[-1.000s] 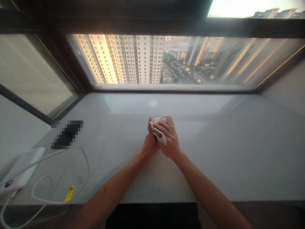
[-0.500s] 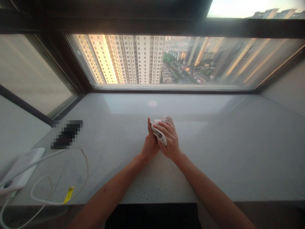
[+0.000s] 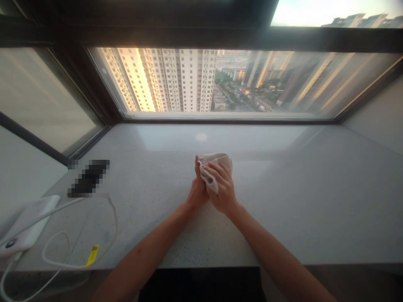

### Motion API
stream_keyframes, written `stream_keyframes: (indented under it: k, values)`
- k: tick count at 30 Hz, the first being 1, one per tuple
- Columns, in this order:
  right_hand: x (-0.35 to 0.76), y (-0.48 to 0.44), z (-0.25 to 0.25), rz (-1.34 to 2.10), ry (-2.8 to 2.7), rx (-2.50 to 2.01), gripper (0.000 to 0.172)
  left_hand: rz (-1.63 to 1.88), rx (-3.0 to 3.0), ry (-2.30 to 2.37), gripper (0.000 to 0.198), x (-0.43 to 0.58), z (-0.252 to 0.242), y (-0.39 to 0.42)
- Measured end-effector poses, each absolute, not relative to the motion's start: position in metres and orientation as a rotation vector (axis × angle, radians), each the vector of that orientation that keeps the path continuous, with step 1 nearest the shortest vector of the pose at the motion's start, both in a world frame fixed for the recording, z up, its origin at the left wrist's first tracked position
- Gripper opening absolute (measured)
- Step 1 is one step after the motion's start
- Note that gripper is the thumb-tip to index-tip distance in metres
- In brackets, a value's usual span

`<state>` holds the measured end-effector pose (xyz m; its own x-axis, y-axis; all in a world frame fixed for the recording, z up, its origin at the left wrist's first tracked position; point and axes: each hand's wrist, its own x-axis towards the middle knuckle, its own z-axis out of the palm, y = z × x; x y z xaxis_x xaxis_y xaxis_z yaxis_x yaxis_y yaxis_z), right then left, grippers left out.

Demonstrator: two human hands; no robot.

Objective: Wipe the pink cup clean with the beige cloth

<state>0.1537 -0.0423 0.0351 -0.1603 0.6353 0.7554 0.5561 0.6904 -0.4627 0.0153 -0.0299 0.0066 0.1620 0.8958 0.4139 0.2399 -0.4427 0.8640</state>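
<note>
A light, folded cloth (image 3: 220, 158) is bunched between my two hands above the middle of the windowsill (image 3: 299, 201). My right hand (image 3: 224, 188) lies over the cloth with its fingers closed on it. On the other side, my left hand (image 3: 198, 188) presses against the cloth, its thumb or one finger pointing up along the edge. Most of the left hand's fingers are hidden behind the cloth and the right hand. What the cloth may wrap, if anything, cannot be seen.
At left lie a white power bank (image 3: 34, 226), a white cable (image 3: 116, 222) with a yellow tag (image 3: 92, 256), and a dark pixelated object (image 3: 90, 178). A dark-framed window (image 3: 195, 121) closes off the far side. The sill's front edge runs near my body.
My right hand has shifted slightly on the cloth, and the cloth's folds have changed a little. My left hand has stayed nearly in place.
</note>
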Motion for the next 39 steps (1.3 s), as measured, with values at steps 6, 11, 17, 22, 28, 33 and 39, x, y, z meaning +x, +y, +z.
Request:
stream_keyframes:
  k: [6,11,17,22,28,33,39]
  values:
    - [0.165,-0.024,0.036,0.295,-1.573,-1.123,0.044,1.279,1.768,1.127,0.134,0.022,0.017,-0.033]
    - [0.173,-0.016,0.024,0.726,-1.136,-1.336,0.061,1.280,1.806,1.103,0.137,0.022,0.018,-0.032]
    - [0.153,-0.045,0.040,0.105,-1.834,-0.925,0.039,1.258,1.784,1.107,0.122,0.017,0.011,-0.030]
    - [0.161,-0.027,0.037,0.223,-1.623,-1.065,0.040,1.275,1.763,1.109,0.128,0.022,0.018,-0.032]
    - [0.169,-0.018,0.027,0.678,-1.151,-1.380,0.061,1.283,1.791,1.095,0.136,0.022,0.021,-0.035]
    - [0.149,-0.043,0.039,0.116,-1.767,-1.001,0.038,1.261,1.792,1.082,0.120,0.016,0.014,-0.031]
    - [0.157,-0.020,0.037,0.385,-1.455,-1.219,0.049,1.274,1.779,1.108,0.135,0.016,0.019,-0.029]
